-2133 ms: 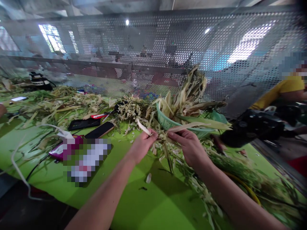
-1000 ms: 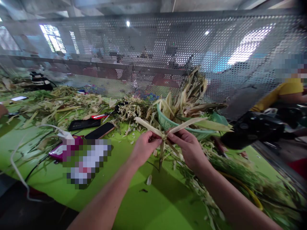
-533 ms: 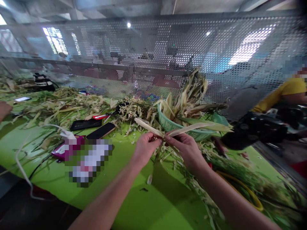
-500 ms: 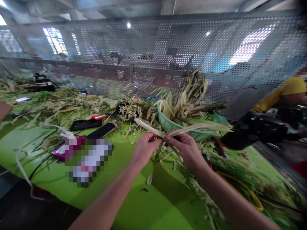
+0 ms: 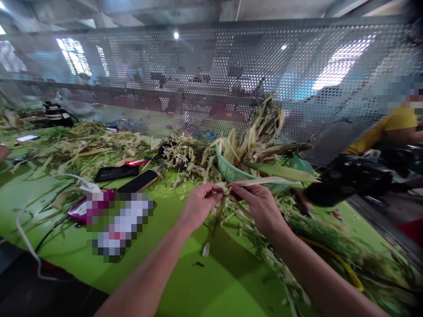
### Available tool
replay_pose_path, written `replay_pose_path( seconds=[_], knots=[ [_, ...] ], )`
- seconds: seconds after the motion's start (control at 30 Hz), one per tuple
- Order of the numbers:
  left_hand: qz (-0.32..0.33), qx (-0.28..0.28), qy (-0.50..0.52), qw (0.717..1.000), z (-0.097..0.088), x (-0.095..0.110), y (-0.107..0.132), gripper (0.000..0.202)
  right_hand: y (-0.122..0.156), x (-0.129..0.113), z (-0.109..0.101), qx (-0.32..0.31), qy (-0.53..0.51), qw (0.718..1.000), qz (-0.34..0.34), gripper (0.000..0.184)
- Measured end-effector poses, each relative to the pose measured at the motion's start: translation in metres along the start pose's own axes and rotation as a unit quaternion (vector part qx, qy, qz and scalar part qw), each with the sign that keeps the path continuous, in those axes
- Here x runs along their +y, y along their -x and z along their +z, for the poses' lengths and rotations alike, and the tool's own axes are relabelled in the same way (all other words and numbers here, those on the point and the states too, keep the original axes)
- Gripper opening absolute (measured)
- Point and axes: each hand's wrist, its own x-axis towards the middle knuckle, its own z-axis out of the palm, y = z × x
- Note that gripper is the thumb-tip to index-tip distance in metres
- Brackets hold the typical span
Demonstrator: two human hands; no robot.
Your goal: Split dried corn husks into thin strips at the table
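Both hands meet over the green table, pinching pale strips of corn husk (image 5: pixel 264 181). My left hand (image 5: pixel 202 203) is closed, thumb and forefinger gripping the folded husk near a small knot-like bunch (image 5: pixel 225 190). My right hand (image 5: pixel 256 203) is closed on the same husk, with one long strip reaching out to the right over it. Narrower strips hang down below the fingertips. Just behind my hands stands a light green plastic basket (image 5: pixel 231 168) holding dry corn husks (image 5: pixel 261 127). The exact twist at the fingertips is partly hidden.
A dark phone (image 5: pixel 138 181), a black case (image 5: pixel 115 172) and a purple packet (image 5: pixel 86 209) lie to the left on the green table (image 5: pixel 185 281). Husk scraps (image 5: pixel 99 143) spread along the perforated screen (image 5: pixel 198 66). A person in a yellow sleeve (image 5: pixel 399 121) is at right.
The husk end that stuck out to the upper left past my left fingers is now folded in at the fingertips. Both hands stay at nearly the same spot.
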Motion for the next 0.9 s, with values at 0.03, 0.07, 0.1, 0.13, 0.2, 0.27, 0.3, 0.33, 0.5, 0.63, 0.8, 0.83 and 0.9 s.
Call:
replay_pose_path(
  seconds=[0.03, 0.07, 0.1, 0.13, 0.2, 0.27, 0.3, 0.33, 0.5, 0.63, 0.8, 0.83, 0.9],
  knots=[
    [0.0, 0.002, 0.006, 1.0, 0.0, -0.001, 0.0, 0.013, 0.0, 0.0, 0.001, -0.004, -0.006, 1.0, 0.003, 0.023],
    [-0.002, 0.004, 0.014, 1.0, 0.001, -0.001, 0.0, 0.014, 0.0, 0.0, 0.001, -0.005, -0.01, 1.0, 0.005, 0.023],
    [-0.005, 0.006, 0.024, 1.0, 0.001, -0.001, 0.0, 0.015, 0.0, 0.0, 0.001, -0.004, -0.012, 1.0, 0.008, 0.024],
    [-0.012, 0.006, 0.035, 0.999, 0.001, 0.0, 0.001, 0.017, 0.0, 0.001, 0.001, -0.001, -0.014, 1.0, 0.01, 0.025],
    [-0.034, 0.003, 0.057, 0.998, 0.0, 0.001, 0.002, 0.02, -0.001, 0.002, -0.001, 0.005, -0.02, 1.0, 0.011, 0.026],
    [-0.06, -0.006, 0.084, 0.995, -0.001, 0.003, 0.004, 0.023, -0.002, 0.004, -0.003, 0.009, -0.024, 1.0, 0.006, 0.026],
    [-0.068, -0.013, 0.096, 0.993, -0.001, 0.004, 0.004, 0.023, -0.003, 0.005, -0.004, 0.008, -0.027, 1.0, 0.005, 0.026],
    [-0.07, -0.019, 0.106, 0.992, -0.001, 0.004, 0.004, 0.023, -0.003, 0.005, -0.005, 0.005, -0.028, 1.0, 0.004, 0.026],
    [-0.031, -0.016, 0.059, 0.998, -0.001, 0.0, 0.002, 0.018, -0.001, 0.004, -0.002, -0.024, -0.033, 0.999, 0.013, 0.023],
    [-0.006, 0.0, 0.024, 1.0, 0.001, -0.003, 0.002, 0.016, -0.001, 0.005, -0.001, -0.018, -0.044, 0.999, 0.011, 0.024],
    [-0.045, -0.002, 0.029, 0.999, 0.002, 0.0, 0.004, 0.021, -0.005, 0.01, -0.003, -0.011, -0.073, 0.997, 0.027, 0.027],
    [-0.046, -0.003, 0.022, 0.999, 0.002, 0.001, 0.004, 0.022, -0.006, 0.011, -0.004, -0.009, -0.082, 0.996, 0.032, 0.027],
    [-0.03, 0.003, -0.005, 1.0, 0.002, 0.001, 0.003, 0.021, -0.008, 0.012, -0.004, -0.011, -0.087, 0.995, 0.037, 0.028]
  ],
)
